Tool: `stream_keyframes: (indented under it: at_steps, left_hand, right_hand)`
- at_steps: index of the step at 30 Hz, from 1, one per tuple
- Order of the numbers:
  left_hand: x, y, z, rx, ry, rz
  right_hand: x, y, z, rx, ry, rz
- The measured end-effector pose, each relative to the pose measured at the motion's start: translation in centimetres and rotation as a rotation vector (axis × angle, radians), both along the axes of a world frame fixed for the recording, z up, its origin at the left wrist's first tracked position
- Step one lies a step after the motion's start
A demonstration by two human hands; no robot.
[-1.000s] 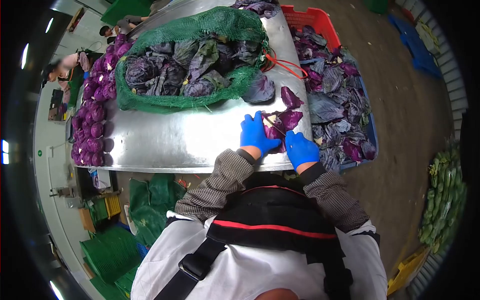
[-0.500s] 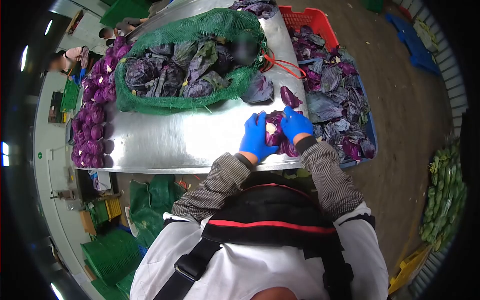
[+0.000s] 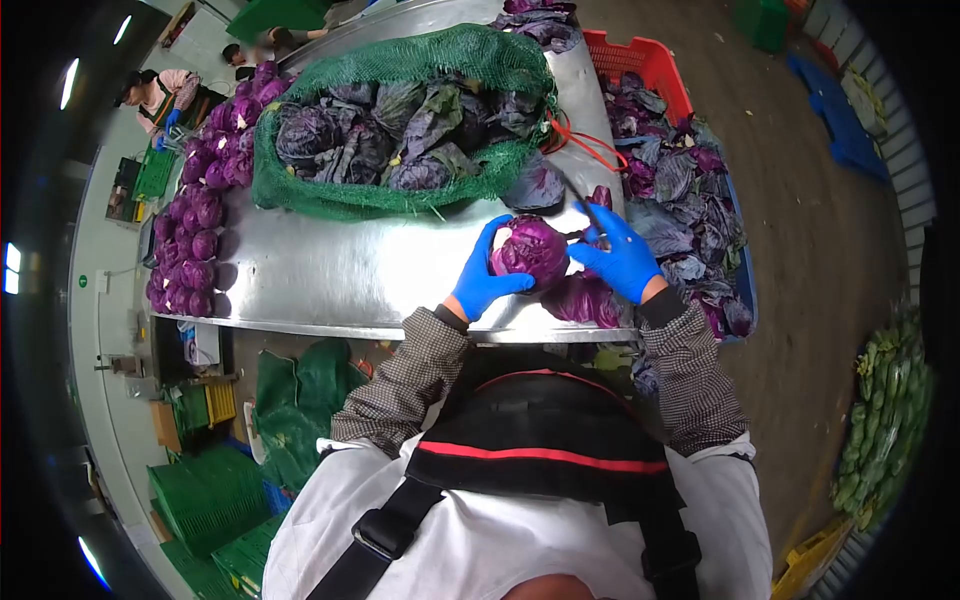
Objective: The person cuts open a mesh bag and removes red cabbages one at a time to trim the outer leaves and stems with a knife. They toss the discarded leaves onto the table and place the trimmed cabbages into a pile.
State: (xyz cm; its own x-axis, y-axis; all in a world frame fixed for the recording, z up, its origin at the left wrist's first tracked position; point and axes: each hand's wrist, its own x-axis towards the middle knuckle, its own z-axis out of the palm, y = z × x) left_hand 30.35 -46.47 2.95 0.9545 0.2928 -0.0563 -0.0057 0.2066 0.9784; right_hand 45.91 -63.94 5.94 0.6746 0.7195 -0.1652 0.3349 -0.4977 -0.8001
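A peeled red cabbage [image 3: 530, 252] sits on the metal table, its pale cut stem turned toward the left. Around its left side my left hand [image 3: 484, 275], in a blue glove, is closed with thumb in front and fingers behind. At the cabbage's right, my right hand [image 3: 622, 258] grips what looks like a knife [image 3: 577, 192], its dark thin blade pointing up and away. Loose purple leaves [image 3: 582, 300] lie below the right hand. A dull outer leaf [image 3: 536, 186] rests beyond the cabbage, beside the net bag.
An opened green net bag [image 3: 400, 205] of unpeeled cabbages lies on the metal table [image 3: 340, 260]. Peeled cabbages [image 3: 190, 240] line the left edge. To the right stand a red crate [image 3: 640, 62] and a blue-edged bin [image 3: 745, 270] of leaves. A co-worker [image 3: 165, 100] is at far left.
The cabbage has turned and shifted slightly left with my left hand. My right hand has come off it to the right, and a dark blade now shows there. The camera view has shifted slightly.
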Motion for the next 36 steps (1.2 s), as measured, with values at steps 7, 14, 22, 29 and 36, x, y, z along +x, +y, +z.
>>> stream_keyframes:
  at_steps: [7,14,22,29,36]
  left_hand:
    - [-0.5,-0.7,1.7,-0.079,-0.006,-0.071]
    - [-0.6,-1.5,0.3,-0.38,-0.071,-0.001]
    - [-0.2,-1.6,2.4,-1.105,-0.119,-0.013]
    - [0.0,-1.6,3.3,-1.293,-0.038,0.015]
    - [-1.6,0.8,1.6,-1.638,-0.006,-0.05]
  right_hand:
    - [-1.7,0.9,2.6,0.361,0.032,0.228]
    - [-1.1,-0.6,4.2,0.363,0.3,0.264]
    - [2.3,-1.7,2.6,0.395,0.296,-0.216]
    - [-5.3,2.0,5.3,0.238,-0.057,-0.076]
    - [-3.5,2.2,3.0,0.286,0.481,-0.245]
